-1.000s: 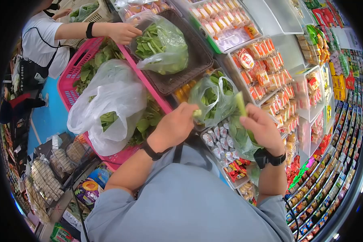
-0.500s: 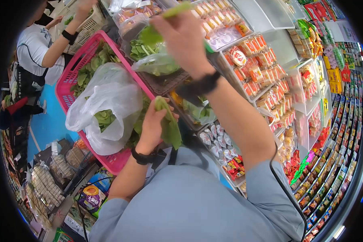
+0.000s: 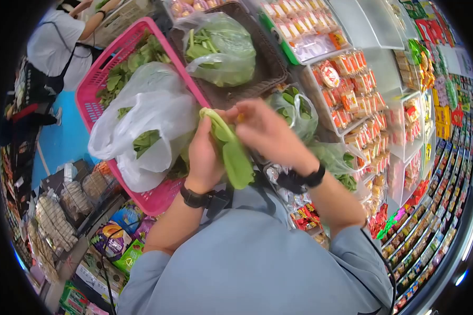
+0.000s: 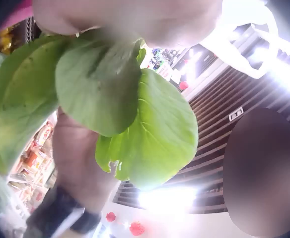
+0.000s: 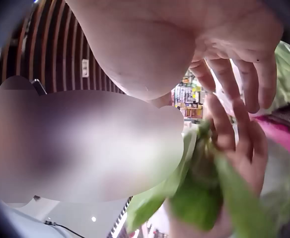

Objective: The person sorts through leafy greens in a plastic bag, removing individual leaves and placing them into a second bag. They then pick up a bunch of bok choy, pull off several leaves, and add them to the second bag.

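Note:
A bok choy [image 3: 235,157] with a pale stalk and broad green leaves hangs in front of the person's body. The left hand [image 3: 202,155] grips it near its stalk end, leaves pointing down toward the shirt. Close beside the stalk end is the right hand [image 3: 273,131], its fingers bent loosely near the left fingertips and a gap between thumb and fingers. In the left wrist view the leaves [image 4: 155,129] spread wide, one with small holes at its edge. The right wrist view has the right hand [image 5: 219,39] above the left hand [image 5: 249,153], its thumb tip hidden.
A pink basket [image 3: 84,105] holds greens and a white plastic bag [image 3: 142,126]. Behind it, a dark woven tray [image 3: 270,79] bears a bag of greens [image 3: 220,52]. More bagged greens [image 3: 297,113] lie beside packaged snacks [image 3: 347,94]. Another person [image 3: 55,47] stands at the far left.
The right hand reached out over the tray with a green piece, then came back beside the left hand without it. The left hand has raised the bok choy. The other person's arm moved away from the tray.

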A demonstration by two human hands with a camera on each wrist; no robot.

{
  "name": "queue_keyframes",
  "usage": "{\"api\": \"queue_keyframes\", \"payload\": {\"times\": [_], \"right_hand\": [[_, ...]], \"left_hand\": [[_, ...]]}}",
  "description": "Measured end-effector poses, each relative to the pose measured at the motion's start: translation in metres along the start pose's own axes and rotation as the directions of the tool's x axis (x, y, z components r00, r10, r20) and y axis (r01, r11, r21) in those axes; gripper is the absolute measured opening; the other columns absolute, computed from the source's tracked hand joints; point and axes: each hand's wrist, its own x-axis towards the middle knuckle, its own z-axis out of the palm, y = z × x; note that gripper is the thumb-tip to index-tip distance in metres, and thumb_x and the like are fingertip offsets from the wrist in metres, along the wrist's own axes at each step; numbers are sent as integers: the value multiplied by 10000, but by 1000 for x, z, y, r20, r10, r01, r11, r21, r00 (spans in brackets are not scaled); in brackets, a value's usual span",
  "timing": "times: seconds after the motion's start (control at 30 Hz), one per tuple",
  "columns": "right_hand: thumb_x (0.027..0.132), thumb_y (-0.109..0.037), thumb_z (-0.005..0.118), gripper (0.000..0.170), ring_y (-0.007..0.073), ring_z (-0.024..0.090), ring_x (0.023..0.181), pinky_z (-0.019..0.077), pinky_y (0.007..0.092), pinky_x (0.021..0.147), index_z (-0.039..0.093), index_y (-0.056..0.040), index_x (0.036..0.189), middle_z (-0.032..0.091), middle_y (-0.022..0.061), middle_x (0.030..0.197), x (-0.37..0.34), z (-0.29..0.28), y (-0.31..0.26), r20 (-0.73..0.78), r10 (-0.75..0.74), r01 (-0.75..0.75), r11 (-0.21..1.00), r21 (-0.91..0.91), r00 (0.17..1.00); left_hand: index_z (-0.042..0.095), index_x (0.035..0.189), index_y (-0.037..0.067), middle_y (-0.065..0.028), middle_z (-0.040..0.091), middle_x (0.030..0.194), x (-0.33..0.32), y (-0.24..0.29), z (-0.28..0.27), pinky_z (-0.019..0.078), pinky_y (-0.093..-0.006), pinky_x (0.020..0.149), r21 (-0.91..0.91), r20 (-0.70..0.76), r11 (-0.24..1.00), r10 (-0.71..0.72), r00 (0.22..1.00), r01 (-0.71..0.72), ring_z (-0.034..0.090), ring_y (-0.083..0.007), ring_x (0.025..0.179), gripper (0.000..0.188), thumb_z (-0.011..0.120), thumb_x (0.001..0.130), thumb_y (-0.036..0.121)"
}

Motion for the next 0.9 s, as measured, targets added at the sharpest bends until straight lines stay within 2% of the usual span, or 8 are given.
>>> {"api": "queue_keyframes", "payload": {"times": [0.1,0.27,0.4,0.5,0.53,0.67,0.77,0.9], "right_hand": [[1009,-189,836,724,226,718,1266,579,395,1074,475,17,1602,708,179,1424,-55,10,13,-147,-2,9,999,48,989],[995,-152,825,616,227,717,1199,573,383,1039,553,15,1522,741,149,1286,-103,-12,32,-277,205,-195,979,63,939],[1033,-85,756,386,172,729,1080,585,329,958,624,-7,1387,767,108,1177,-117,-37,32,-581,201,-55,964,259,789],[1045,-65,696,399,196,734,1112,597,347,979,582,3,1421,759,130,1187,-109,-53,25,-661,91,203,913,354,745],[1047,-63,674,417,211,735,1131,600,359,991,564,9,1442,755,142,1192,-105,-56,22,-675,29,286,892,351,737],[1029,30,629,355,196,748,1135,606,369,1006,591,16,1382,784,150,1253,-84,-61,15,-640,-69,401,829,389,765],[1011,-23,628,467,255,740,1174,597,424,1067,558,36,1469,774,158,1246,-74,-67,36,-378,-9,180,889,421,926],[949,-56,665,372,359,774,1074,587,426,974,666,25,1312,794,242,1117,-51,-69,86,-366,144,-204,970,-131,919]], "left_hand": [[605,1458,55,-129,583,1641,4,-26,23,452,-404,1227,259,67,966,10,998,-28,584,-221,1441,446,398,1246,389],[634,1440,26,-131,578,1641,25,-77,17,480,-381,1181,574,237,808,-10,971,-132,598,-212,1409,391,483,1221,313],[563,1566,4,-205,684,1384,53,-90,25,499,-452,1150,920,324,194,112,940,-340,645,-364,1312,665,753,947,152],[593,1512,4,-167,739,1195,65,-107,38,560,-468,1048,900,432,54,34,901,-433,715,-366,1114,632,784,933,172],[575,1514,1,-121,735,1040,73,-111,38,598,-431,935,952,286,141,-109,952,-270,737,-307,941,639,780,927,148],[510,1598,42,-46,721,1069,81,-102,21,572,-319,864,844,134,529,-54,989,-86,677,-144,931,655,691,969,58],[453,1653,46,-100,673,1358,58,-75,19,526,-292,901,649,254,736,33,967,-195,615,-147,1018,616,582,1078,223],[365,1696,38,-177,629,1494,48,-73,1,535,-329,943,667,423,644,85,902,-373,610,-139,983,740,565,1064,366]]}}
